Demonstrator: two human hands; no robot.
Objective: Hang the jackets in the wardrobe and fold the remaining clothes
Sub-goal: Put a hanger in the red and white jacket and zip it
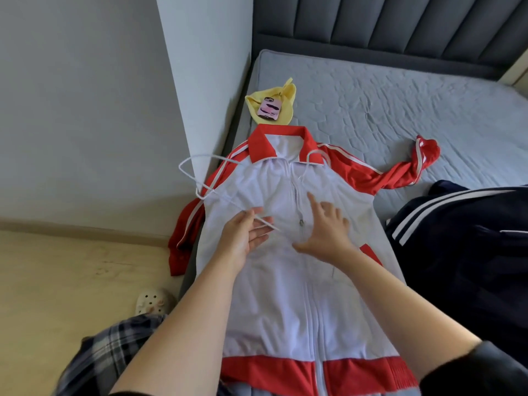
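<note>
The bed fills most of what's in front of me, a grey quilted mattress under a padded headboard. Laid flat across its near corner, front up and zipped, is the white and red jacket. Its collar points toward the headboard, one sleeve droops off the bed's edge and the other is flung out over the mattress. Just beside it, on the person's right, a navy jacket with white stripes sits in a heap.

A white wire hanger lies slantwise over the chest, one shoulder poking out past the jacket's side and the hook up by the collar. I can't tell whether any of it is inside the cloth.

The hands are near each other but apart. The left hand has straight fingers laid against the wire, and the right hand is splayed flat on the fabric just beside the zip pull. Neither grips anything.

To my eye the zip wants opening a little, so the hanger can slide in under the collar. The flat hand should pin the slippery cloth while both wire shoulders seat squarely and the hook comes out at the neck.

A phone rests on a yellow cloth beyond the collar.
</note>
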